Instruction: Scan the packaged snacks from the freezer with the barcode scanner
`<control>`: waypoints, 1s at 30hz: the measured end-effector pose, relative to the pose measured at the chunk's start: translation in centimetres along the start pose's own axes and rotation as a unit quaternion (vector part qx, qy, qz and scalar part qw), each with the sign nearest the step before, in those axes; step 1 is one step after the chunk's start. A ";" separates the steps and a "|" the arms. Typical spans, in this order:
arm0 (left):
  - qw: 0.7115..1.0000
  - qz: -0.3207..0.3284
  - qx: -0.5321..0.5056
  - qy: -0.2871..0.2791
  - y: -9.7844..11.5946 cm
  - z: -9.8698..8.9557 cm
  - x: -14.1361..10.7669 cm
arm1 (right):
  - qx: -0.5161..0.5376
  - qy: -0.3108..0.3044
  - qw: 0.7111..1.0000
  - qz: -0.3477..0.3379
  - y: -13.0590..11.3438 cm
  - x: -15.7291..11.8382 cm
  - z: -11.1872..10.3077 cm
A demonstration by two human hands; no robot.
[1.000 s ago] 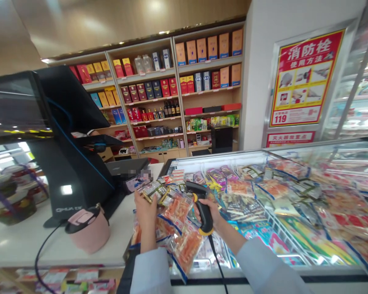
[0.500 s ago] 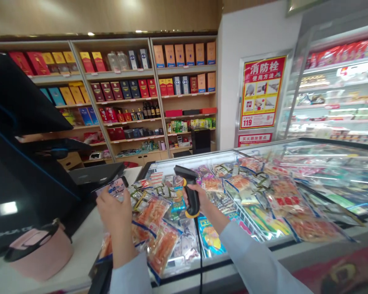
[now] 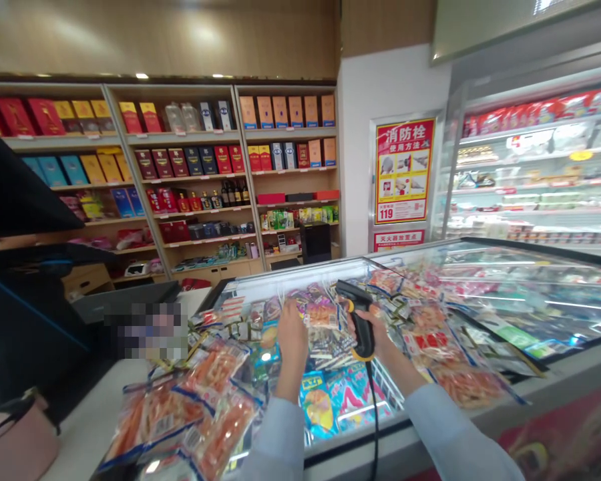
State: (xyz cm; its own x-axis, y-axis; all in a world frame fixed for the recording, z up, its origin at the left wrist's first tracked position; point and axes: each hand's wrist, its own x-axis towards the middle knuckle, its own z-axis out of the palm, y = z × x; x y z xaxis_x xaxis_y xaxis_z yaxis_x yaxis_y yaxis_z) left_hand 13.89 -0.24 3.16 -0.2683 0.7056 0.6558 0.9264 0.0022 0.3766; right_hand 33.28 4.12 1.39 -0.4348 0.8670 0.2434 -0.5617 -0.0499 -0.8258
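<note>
My right hand (image 3: 378, 337) grips a black and yellow corded barcode scanner (image 3: 359, 321), with its cable (image 3: 372, 414) hanging down over the freezer's front edge. My left hand (image 3: 291, 337) reaches over the chest freezer, its fingers down among mixed snack packets (image 3: 320, 321). I cannot tell whether it holds one. Clear packets of orange snack strips (image 3: 155, 411) lie in a heap on the white counter (image 3: 87, 421), just left of my left forearm. A pixelated patch (image 3: 145, 331) hides whatever lies at the back of the counter.
A black checkout terminal (image 3: 25, 194) and a pink bag (image 3: 10, 441) stand at the left. The glass-topped freezer (image 3: 521, 287) holds more packets. Behind it are wooden shelves of boxes and bottles (image 3: 180, 167), a red poster (image 3: 404, 170) and a lit display fridge (image 3: 535, 174).
My left hand no longer holds the phone and has moved right, over the freezer packets. The scanner stays in my right hand. The view has turned right and lifted.
</note>
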 end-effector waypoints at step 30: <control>0.986 0.054 0.076 -0.135 -0.2 8.6 1.3 | -0.036 0.153 0.987 0.043 2.5 -0.8 -2.4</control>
State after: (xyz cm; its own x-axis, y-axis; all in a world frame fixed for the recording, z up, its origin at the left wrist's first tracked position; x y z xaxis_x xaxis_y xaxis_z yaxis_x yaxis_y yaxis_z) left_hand 15.62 6.73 -1.69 -0.1055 0.8707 0.4803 0.9800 0.0091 0.1987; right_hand 33.93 4.49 -2.09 -0.2397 0.9707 0.0148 -0.4757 -0.1041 -0.8734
